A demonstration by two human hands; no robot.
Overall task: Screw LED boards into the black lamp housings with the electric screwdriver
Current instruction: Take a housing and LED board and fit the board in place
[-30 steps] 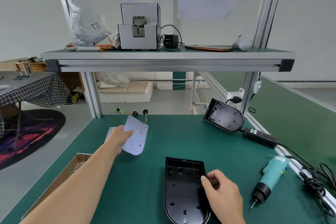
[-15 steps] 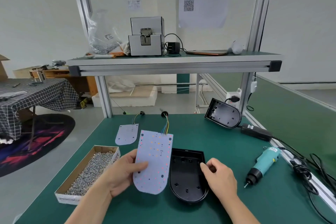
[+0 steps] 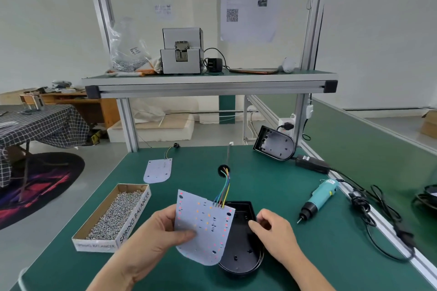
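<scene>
Head view: left hand (image 3: 160, 236) pinches the LED board (image 3: 203, 227) by its left edge, tilted over the near black lamp housing (image 3: 241, 250) — likely thin, light, stiff, wire-tethered, so edge holds only — right hand (image 3: 274, 231) curled at the housing's right rim, grip unclear.

The open cardboard box of silver screws (image 3: 135, 216) on my tabletop reads "SPRING BALANCER" along its long white side and again on its short front. The white wall sheet (image 3: 250, 7) shows a QR code; I cannot read its small print.
</scene>
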